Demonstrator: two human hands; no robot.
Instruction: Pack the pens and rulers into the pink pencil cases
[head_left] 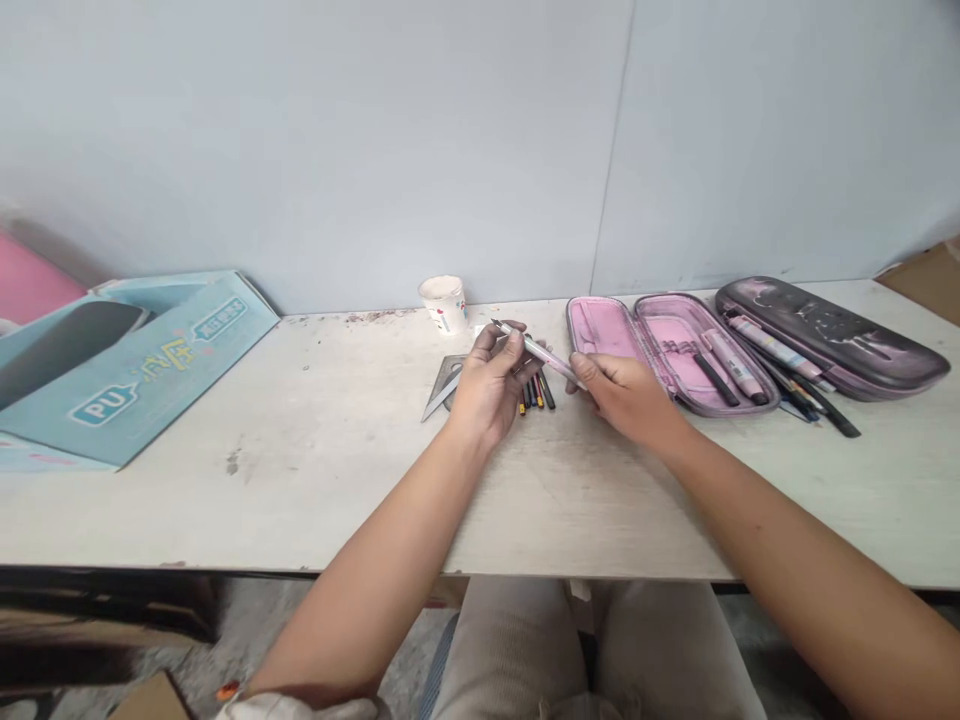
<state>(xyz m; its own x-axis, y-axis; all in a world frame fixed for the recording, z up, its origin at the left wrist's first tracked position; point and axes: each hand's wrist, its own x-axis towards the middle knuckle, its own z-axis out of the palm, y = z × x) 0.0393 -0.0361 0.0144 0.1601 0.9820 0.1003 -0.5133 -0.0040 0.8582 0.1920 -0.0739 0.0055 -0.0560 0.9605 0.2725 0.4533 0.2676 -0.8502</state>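
Observation:
A slim pale pink-and-white pen (551, 359) is held slantwise above the table between both hands. My left hand (491, 385) has its fingers closed round the pen's left part, near the dark tip. At the other end, my right hand (619, 392) pinches it between thumb and fingers. Several dark pens (541, 392) with coloured ends lie on the table behind and below the hands, partly hidden. A clear set square (441, 392) and a dark grey flat item (448, 368) lie left of my left hand, partly covered by it.
A paper cup (444, 303) stands near the wall. Right of my hands lies an unzipped pink-lined pencil case (679, 335) with pens inside. Beyond it is a dark pencil case (832, 335) with several pens (806, 390) beside it. A blue cardboard box (187, 370) sits at the left.

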